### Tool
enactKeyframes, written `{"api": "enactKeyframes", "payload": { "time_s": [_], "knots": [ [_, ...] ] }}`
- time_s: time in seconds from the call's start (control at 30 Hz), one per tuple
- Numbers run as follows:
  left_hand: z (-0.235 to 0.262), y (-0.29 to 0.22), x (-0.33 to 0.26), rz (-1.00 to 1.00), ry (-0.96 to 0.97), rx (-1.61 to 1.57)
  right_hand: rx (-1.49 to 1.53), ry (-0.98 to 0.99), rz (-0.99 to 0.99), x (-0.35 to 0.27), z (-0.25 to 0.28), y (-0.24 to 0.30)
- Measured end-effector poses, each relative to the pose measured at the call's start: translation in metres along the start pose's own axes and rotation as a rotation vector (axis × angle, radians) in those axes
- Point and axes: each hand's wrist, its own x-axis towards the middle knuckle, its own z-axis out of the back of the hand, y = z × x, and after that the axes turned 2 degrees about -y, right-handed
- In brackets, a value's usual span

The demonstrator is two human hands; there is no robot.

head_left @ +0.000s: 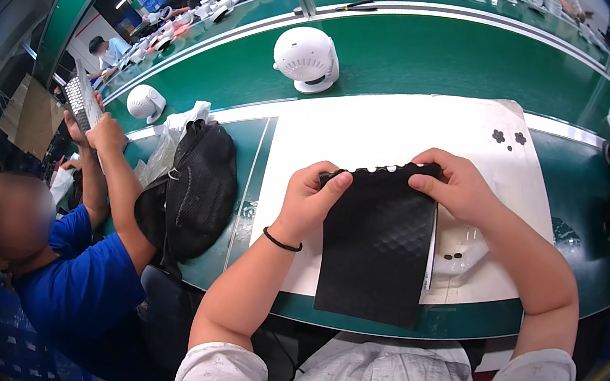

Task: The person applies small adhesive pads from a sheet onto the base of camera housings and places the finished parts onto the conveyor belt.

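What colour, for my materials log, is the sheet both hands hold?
The sheet is black, clearest in the head view.

The sheet is over the board, right of the bag.

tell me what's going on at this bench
A person pinches the far edge of a black sheet between the left hand and right hand, and it hangs over a white board on a green bench. To the left, a co-worker holds up a pale, dotted sheet. A white rounded device stands beyond the board, and a black bag lies to its left.
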Motion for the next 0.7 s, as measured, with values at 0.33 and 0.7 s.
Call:
{"api": "enactKeyframes", "payload": {
  "time_s": [0.33,0.7],
  "knots": [
    [-0.003,-0.006,0.002,0.297,0.099,-0.470,0.065,-0.020,0.006,-0.001,-0.002,0.000],
    [-0.004,-0.009,0.001,0.381,0.142,-0.344,0.026,-0.028,0.005,-0.002,-0.003,0.001]
  ]
}}
